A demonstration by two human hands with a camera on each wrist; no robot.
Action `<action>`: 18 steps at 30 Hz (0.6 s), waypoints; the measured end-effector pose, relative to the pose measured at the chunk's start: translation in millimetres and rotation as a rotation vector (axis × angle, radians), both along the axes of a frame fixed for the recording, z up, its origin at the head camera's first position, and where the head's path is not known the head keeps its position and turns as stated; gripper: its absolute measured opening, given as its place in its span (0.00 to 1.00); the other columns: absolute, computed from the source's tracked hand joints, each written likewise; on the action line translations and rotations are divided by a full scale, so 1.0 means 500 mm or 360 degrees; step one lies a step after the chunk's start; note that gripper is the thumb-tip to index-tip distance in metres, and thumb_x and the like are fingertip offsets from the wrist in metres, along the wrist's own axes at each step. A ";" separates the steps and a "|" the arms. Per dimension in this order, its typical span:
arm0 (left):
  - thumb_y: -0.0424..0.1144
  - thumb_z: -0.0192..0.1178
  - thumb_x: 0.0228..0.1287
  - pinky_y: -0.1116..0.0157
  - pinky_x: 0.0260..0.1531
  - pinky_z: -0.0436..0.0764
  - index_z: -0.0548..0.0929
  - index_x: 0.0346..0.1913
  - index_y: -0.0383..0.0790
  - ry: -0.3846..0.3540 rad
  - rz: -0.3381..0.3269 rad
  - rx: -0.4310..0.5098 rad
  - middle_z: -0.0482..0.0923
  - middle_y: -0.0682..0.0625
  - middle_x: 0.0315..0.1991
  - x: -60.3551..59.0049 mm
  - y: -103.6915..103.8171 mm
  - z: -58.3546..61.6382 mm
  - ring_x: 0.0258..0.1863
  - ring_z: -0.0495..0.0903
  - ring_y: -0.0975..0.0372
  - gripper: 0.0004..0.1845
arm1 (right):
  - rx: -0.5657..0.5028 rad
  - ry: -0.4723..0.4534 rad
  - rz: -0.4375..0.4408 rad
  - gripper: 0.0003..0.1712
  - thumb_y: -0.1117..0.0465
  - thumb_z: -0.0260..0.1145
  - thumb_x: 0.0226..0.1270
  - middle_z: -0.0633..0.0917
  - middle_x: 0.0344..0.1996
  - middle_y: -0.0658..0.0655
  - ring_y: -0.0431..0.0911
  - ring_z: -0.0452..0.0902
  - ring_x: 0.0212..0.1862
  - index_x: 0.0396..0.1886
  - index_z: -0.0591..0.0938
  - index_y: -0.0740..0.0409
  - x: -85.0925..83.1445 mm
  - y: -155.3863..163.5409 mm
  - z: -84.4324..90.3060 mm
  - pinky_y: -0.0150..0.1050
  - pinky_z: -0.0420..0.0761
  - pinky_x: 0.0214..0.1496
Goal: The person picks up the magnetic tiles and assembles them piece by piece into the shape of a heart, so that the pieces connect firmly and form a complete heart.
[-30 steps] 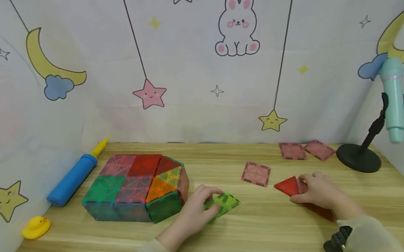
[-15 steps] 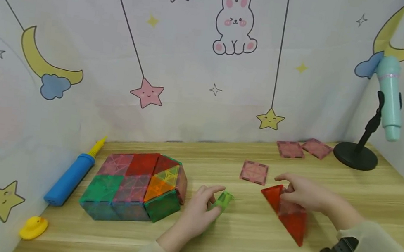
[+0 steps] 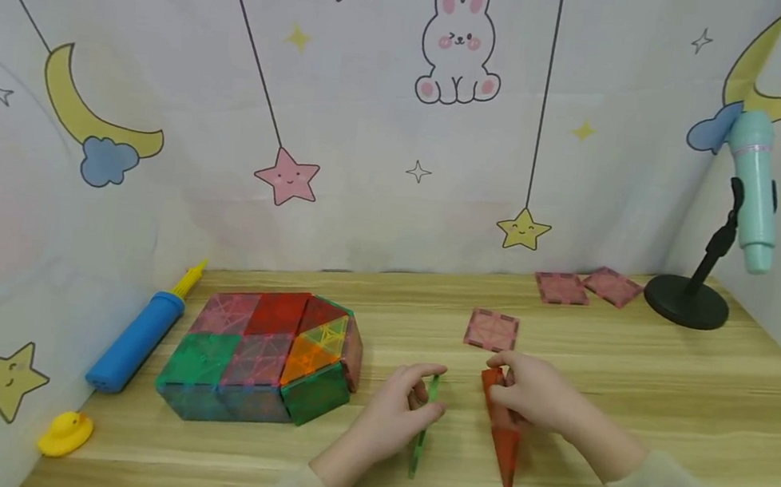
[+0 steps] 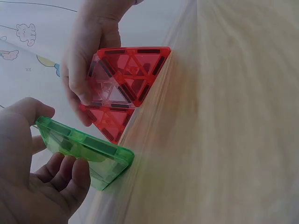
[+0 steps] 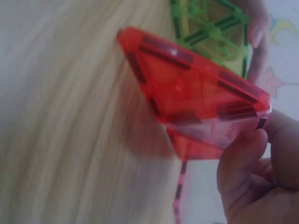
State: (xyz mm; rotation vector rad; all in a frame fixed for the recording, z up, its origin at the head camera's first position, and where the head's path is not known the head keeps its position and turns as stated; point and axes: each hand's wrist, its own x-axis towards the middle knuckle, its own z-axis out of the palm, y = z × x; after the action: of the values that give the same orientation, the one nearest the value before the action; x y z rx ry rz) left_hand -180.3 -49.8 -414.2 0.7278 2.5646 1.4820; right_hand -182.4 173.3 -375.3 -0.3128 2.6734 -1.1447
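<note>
green tile [image 3: 423, 428] pinched on edge in the left hand [image 3: 391, 414], thumb on one face and fingers curled behind, lower edge resting on the wooden table [image 3: 670, 388]. red tiles [image 3: 502, 433] gripped on edge in the right hand [image 3: 534, 396], fingers wrapped over the top, a pale pink one sandwiched among them in the wrist views. both sets upright near the table's middle, close together but apart, with the coloured tile block [image 3: 262, 357] just left of the left hand. three loose pink squares further back: one [image 3: 491, 330] just behind the right hand, two [image 3: 584, 286] near the black stand [image 3: 688, 301].

probably best done by keeping both pieces square on their bottom edges, closing the gap slowly, lining up the edges before letting the magnets snap. worth holding the red stack firmly so the pieces don't slide apart.
</note>
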 end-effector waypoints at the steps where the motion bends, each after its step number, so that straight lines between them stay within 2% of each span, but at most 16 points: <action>1: 0.39 0.60 0.62 0.69 0.25 0.71 0.74 0.61 0.42 -0.0009 -0.0006 0.0004 0.68 0.51 0.32 -0.001 0.000 -0.001 0.26 0.68 0.64 0.23 | -0.0015 -0.0002 -0.0013 0.28 0.68 0.58 0.57 0.70 0.09 0.50 0.40 0.61 0.10 0.60 0.70 0.69 0.001 -0.004 0.000 0.35 0.63 0.15; 5: 0.40 0.61 0.63 0.69 0.25 0.71 0.73 0.62 0.42 -0.0061 -0.0020 0.0057 0.68 0.51 0.33 -0.002 -0.004 -0.006 0.27 0.68 0.64 0.24 | -0.0160 -0.0072 -0.0029 0.29 0.64 0.62 0.63 0.76 0.13 0.54 0.42 0.67 0.12 0.62 0.67 0.70 0.004 -0.012 -0.004 0.37 0.70 0.17; 9: 0.38 0.60 0.63 0.70 0.24 0.69 0.71 0.63 0.41 -0.0140 -0.0027 0.0151 0.68 0.51 0.32 -0.002 -0.010 -0.010 0.27 0.67 0.63 0.25 | -0.0297 -0.0115 -0.0022 0.32 0.58 0.63 0.65 0.78 0.19 0.58 0.45 0.73 0.15 0.64 0.67 0.69 0.006 -0.008 -0.017 0.42 0.76 0.19; 18: 0.39 0.61 0.62 0.71 0.22 0.69 0.71 0.63 0.41 -0.0227 -0.0033 0.0238 0.68 0.50 0.32 -0.004 -0.014 -0.013 0.26 0.67 0.63 0.26 | -0.0578 -0.0155 -0.0046 0.35 0.52 0.64 0.65 0.77 0.25 0.61 0.47 0.72 0.16 0.64 0.66 0.67 0.011 -0.002 -0.048 0.42 0.77 0.19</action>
State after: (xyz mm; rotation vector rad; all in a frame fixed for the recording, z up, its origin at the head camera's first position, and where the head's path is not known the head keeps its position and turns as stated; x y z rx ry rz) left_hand -182.1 -56.9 -420.9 0.6371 2.3560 1.6682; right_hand -176.8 172.2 -399.1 -0.2680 2.3846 -1.6106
